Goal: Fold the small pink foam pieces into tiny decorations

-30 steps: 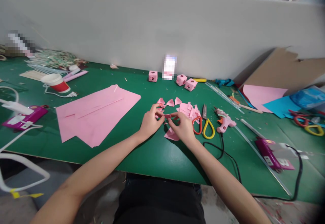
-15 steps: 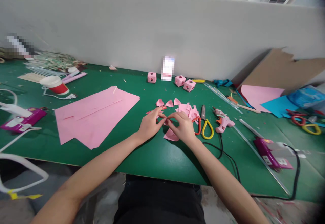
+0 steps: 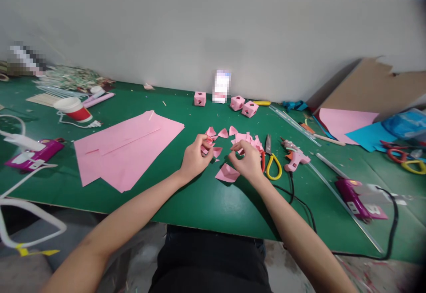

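Note:
My left hand (image 3: pixel 196 158) is closed on a small folded pink paper piece (image 3: pixel 217 151), partly covered by the fingers. To its right, my right hand (image 3: pixel 246 162) is curled with thumb and forefinger a little apart; nothing shows between them. A pink paper square (image 3: pixel 228 173) with a raised corner lies just below my right hand. Beyond the hands, folded pink paper cones (image 3: pixel 223 132) stand in a row. A heap of pink paper scraps (image 3: pixel 254 142) is partly hidden behind my right hand.
Scissors (image 3: pixel 274 166) and a pink glue gun (image 3: pixel 295 156) with a black cord lie on the right. Large pink sheets (image 3: pixel 123 155) cover the left side. Pink paper cubes (image 3: pixel 200 99) and a blurred phone (image 3: pixel 221 87) stand by the wall. A paper cup (image 3: pixel 73 109) sits far left.
My hands were together at the fingertips over a small pink piece; now they are apart. The right hand has drawn away to the right, and the piece stays at my left hand.

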A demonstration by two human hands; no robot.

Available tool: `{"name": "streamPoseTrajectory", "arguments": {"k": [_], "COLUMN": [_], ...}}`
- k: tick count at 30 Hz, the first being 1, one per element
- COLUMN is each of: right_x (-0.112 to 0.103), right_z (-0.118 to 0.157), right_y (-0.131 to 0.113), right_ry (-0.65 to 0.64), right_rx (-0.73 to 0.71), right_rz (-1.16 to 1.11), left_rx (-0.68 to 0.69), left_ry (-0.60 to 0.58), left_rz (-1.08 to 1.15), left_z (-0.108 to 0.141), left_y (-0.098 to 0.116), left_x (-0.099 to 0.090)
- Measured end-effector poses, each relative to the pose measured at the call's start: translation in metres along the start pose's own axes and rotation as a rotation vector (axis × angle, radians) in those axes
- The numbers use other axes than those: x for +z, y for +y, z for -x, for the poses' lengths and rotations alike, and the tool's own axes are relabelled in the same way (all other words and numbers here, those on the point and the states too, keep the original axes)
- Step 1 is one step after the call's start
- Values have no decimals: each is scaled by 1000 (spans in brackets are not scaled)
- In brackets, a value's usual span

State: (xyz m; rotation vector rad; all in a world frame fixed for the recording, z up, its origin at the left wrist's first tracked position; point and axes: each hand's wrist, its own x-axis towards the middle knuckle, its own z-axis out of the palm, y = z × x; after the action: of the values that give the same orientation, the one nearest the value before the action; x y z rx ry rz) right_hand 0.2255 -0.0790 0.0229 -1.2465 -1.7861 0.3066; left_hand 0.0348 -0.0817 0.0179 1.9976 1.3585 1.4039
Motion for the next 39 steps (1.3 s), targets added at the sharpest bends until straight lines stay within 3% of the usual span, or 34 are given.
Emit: {"name": "streamPoseTrajectory", "arguments": {"k": [10, 24, 34, 39], "right_x": [4, 6, 0, 0], "right_z": [6, 9, 5, -1], "right_y": [-10, -15, -11, -3], "right_ry": [-147, -215, -24, -15], "right_rx": [-66, -135, 34, 74], "right_rz": [20, 110, 104, 94], "left_rx": [9, 75, -65, -48], "left_ry": [-108, -191, -4, -36], "left_rz": [-61, -103, -107, -36], "left_z": [4, 4, -7, -3], "left_y": [4, 8, -8, -3], "left_x": [3, 4, -9, -6]}}
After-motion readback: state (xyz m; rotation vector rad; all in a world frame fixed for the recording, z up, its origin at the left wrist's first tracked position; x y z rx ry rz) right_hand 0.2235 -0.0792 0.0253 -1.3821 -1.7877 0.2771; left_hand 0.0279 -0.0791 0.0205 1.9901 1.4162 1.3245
